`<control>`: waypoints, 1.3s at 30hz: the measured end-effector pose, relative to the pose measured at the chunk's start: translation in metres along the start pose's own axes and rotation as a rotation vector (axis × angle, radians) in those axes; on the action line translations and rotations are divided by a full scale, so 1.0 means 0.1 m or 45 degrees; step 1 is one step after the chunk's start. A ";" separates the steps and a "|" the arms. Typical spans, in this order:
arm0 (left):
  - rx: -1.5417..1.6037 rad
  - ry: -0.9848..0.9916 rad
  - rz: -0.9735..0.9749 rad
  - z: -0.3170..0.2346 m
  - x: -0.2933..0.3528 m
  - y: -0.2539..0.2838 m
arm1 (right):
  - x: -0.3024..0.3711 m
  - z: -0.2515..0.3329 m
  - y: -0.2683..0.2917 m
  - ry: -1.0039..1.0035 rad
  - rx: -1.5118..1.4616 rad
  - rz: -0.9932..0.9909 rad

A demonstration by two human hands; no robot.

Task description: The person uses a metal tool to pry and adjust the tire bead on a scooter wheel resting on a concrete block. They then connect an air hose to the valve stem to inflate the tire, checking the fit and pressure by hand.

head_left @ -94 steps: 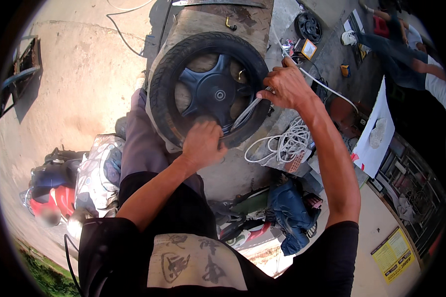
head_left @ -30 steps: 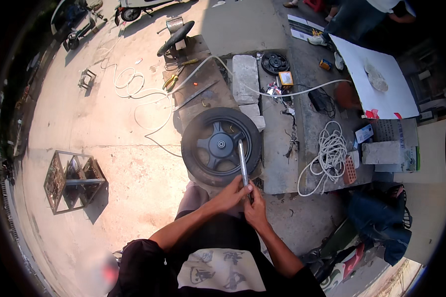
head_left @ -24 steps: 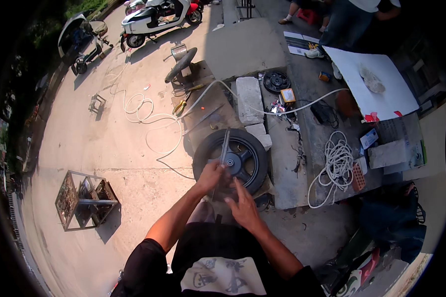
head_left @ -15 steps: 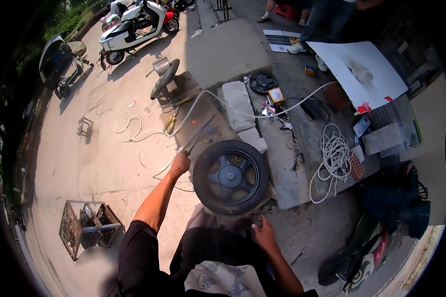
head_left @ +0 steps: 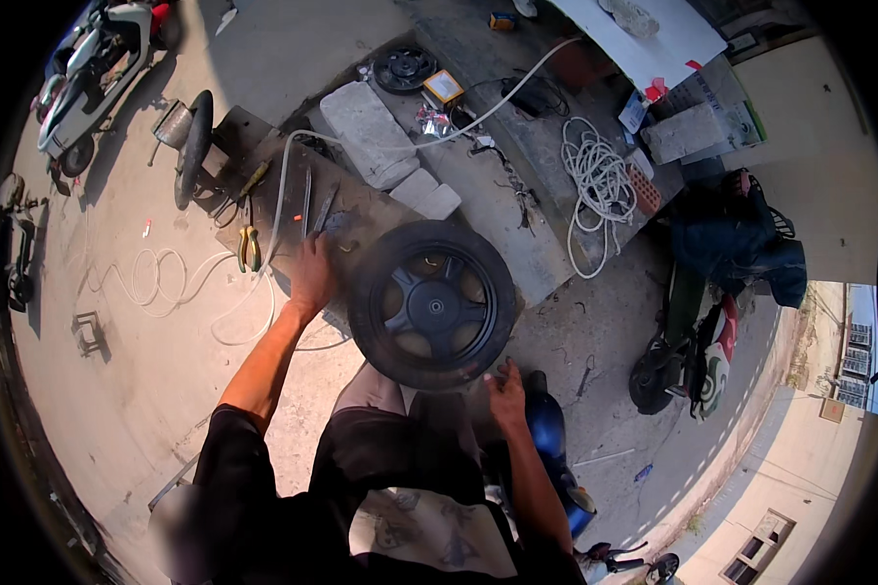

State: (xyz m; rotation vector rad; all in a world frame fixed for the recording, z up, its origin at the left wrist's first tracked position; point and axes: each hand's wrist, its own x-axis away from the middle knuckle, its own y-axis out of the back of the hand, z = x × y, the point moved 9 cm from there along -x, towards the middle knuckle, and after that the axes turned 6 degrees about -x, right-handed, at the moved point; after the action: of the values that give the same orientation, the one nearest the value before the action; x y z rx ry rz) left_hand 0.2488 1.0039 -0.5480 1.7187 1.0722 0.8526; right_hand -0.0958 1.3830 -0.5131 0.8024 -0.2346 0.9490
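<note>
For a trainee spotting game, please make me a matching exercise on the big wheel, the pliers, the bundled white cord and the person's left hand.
1 Big wheel
2 Pliers
3 Bundled white cord
4 Left hand

A Beside the red brick
B At the near ends of metal bars
C Yellowish-handled
D Dark-spoked

Pairs: 1-D; 2-C; 3-A; 4-B

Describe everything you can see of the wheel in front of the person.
The wheel lies broadly flat on a brown board. Its black, rubber-looking tyre surrounds a dark, metal-looking rim with five broad spokes, open gaps between them and a round hub with a small ringed centre. The left hand is beside it, apart; the right hand is near its lower edge, contact unclear.
</note>
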 end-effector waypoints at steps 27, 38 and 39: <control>1.768 0.770 0.196 -0.36 0.93 -0.22 | 0.54 3.14 0.40 0.852 -0.163 -0.041; 0.606 0.139 -0.031 -0.84 1.59 0.21 | 0.44 0.80 -0.41 1.788 1.121 0.468; 0.583 0.140 -0.024 -0.92 1.59 0.18 | 0.36 0.72 -0.36 1.722 1.141 0.442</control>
State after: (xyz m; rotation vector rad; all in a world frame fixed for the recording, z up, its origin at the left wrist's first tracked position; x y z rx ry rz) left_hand 0.2345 1.1766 -0.4853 2.0485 1.4385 0.7329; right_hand -0.0346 1.3436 -0.4629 0.7381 1.3450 1.7593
